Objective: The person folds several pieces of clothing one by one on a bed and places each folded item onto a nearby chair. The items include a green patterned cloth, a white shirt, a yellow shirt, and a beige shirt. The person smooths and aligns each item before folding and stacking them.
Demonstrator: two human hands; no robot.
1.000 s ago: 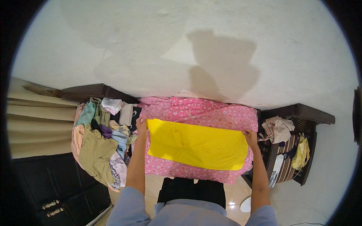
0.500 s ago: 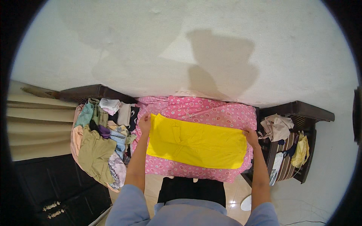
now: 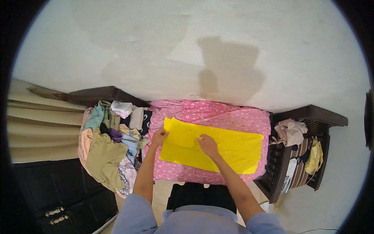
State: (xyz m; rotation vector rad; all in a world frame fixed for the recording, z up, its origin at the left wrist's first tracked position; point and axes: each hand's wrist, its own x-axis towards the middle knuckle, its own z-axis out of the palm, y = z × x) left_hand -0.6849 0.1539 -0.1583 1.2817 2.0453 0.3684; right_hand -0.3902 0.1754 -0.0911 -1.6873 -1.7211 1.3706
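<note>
A yellow garment (image 3: 237,150) lies folded in a long flat rectangle across the pink patterned bedspread (image 3: 233,113). My left hand (image 3: 159,137) is at its left edge, fingers closed on the fabric. Over the middle of the garment is my right hand (image 3: 207,145), its fingers partly stretched out and apart, with nothing held in them. Whether its fingertips touch the cloth is hard to tell.
Left on the bed sits a heap of mixed clothes (image 3: 105,150). Dark wooden bed ends (image 3: 113,93) stand at both sides. A rack (image 3: 300,171) at right holds clothes and a yellow bag (image 3: 314,157). Black cabinet (image 3: 50,195) and beige curtain (image 3: 46,132) are at left.
My right hand has left the garment's right end and come left to its middle. My left hand stays at the left edge. The view has shifted slightly.
</note>
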